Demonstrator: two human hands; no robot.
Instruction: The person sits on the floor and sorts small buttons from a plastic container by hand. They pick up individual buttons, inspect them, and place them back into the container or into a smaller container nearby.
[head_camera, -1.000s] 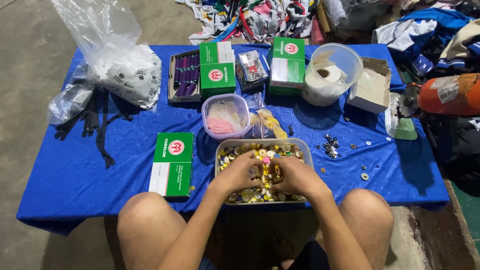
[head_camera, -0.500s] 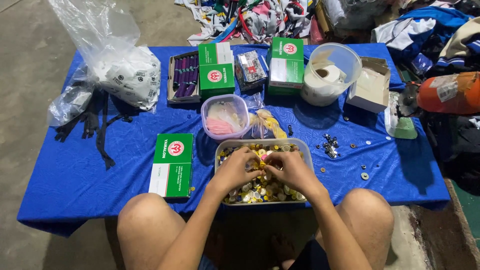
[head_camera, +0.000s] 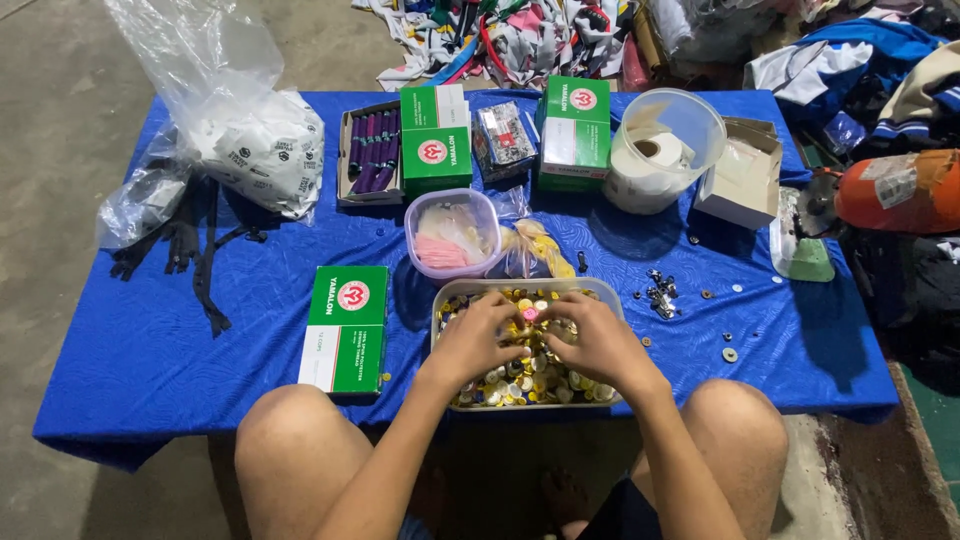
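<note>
Both my hands are down in the tray of small gold and silver buttons, which sits at the near edge of the blue table, right between my knees. My left hand and right hand meet over the far middle of the tray, fingertips curled in toward each other around a little pink button. That piece lies just beyond my knuckles, in the gap between the two hands, about equally close to each. My fingers are drawn together and bent, touching the heap, but I cannot tell whether they actually pinch the pink one. The tray's long side runs left to right. A green box lies just left of it, a clear tub beyond.
</note>
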